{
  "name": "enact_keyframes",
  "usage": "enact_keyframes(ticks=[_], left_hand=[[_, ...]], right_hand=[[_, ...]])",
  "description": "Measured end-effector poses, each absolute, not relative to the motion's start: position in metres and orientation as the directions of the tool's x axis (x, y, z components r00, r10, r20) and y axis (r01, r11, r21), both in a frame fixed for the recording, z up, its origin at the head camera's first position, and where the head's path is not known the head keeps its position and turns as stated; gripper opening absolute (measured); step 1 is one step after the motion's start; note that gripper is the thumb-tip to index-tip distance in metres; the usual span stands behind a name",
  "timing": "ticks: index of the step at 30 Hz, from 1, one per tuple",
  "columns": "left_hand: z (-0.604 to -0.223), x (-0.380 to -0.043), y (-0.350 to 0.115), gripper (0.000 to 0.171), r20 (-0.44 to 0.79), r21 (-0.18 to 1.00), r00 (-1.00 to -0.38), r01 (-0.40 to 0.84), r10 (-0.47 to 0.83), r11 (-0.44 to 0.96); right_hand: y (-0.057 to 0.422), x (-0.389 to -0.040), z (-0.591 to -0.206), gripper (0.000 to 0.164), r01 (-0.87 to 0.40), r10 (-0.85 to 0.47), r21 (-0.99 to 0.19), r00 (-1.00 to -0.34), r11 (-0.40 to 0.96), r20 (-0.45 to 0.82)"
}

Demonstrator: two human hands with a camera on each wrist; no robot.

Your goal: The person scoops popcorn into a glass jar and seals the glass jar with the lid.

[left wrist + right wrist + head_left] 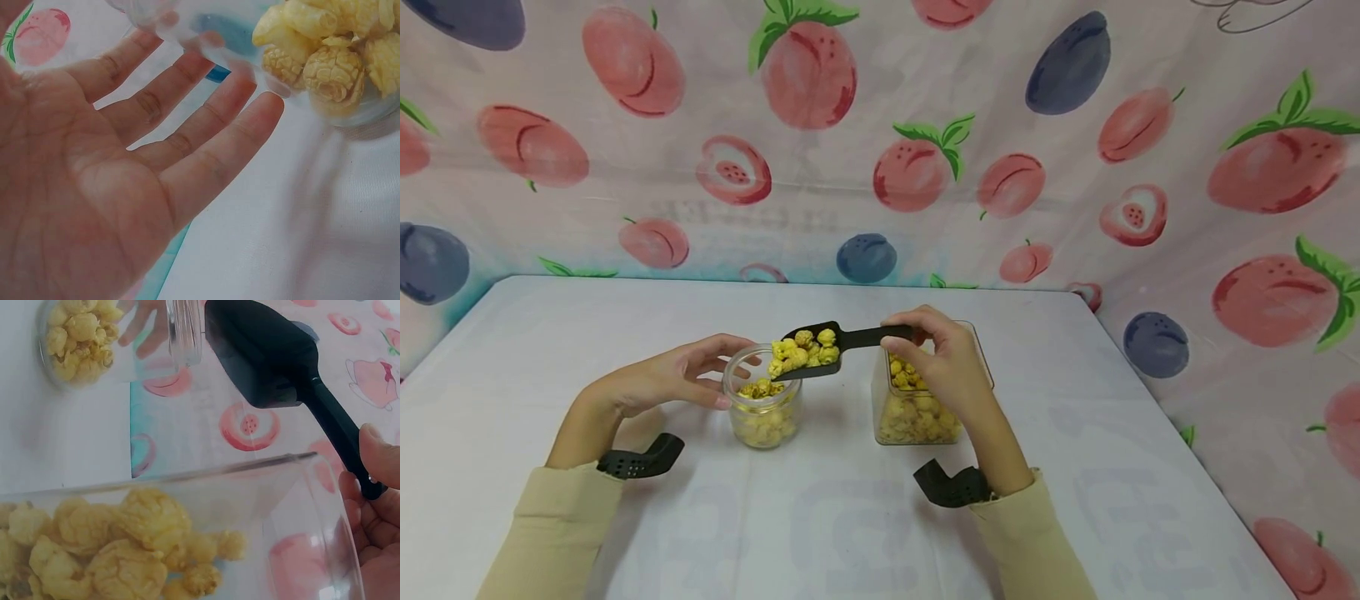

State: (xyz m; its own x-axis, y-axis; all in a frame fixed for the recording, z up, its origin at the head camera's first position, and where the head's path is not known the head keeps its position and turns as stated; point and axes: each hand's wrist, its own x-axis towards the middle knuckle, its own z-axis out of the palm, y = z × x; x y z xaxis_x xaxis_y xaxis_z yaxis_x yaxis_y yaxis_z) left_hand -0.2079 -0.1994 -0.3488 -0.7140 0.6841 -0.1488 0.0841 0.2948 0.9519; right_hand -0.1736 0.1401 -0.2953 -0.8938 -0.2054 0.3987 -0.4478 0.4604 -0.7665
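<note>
My right hand point(943, 354) grips the handle of a black scoop point(872, 337) by its end. Yellow popcorn point(805, 352) fills the scoop's bowl, which is over the mouth of a round clear jar point(766, 417). In the right wrist view the scoop point(269, 353) shows its underside. More popcorn lies in the lower part of the jar. On the jar's left side, my left hand point(677, 375) has its fingertips right at the glass, thumb toward the front. The left wrist view shows this hand's fingers point(200, 156) extended and spread.
A square clear container point(917, 417) with popcorn stands below my right hand, to the right of the jar. The white tabletop point(850, 525) extends around both. A fruit-print cloth point(820, 167) hangs behind the table and along its right side.
</note>
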Motion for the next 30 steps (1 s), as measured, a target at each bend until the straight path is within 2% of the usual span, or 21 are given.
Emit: enact_keyframes(ticks=[14,30], left_hand=[[-0.3505,-0.2088,-0.2012,0.065,-0.143,0.952,-0.713,0.092,0.686,0.293],[-0.3505,-0.2082,-0.2014,0.064,-0.115,0.955,-0.709,0.113,0.696,0.273]], right_hand=[[0.1381,-0.1719,-0.2960,0.021,-0.492,-0.232,-0.744,-0.870,0.452,0.434],[0.1378,-0.1652,-0.2898,0.020,-0.583,-0.259,-0.639,-0.806,0.501,0.533]])
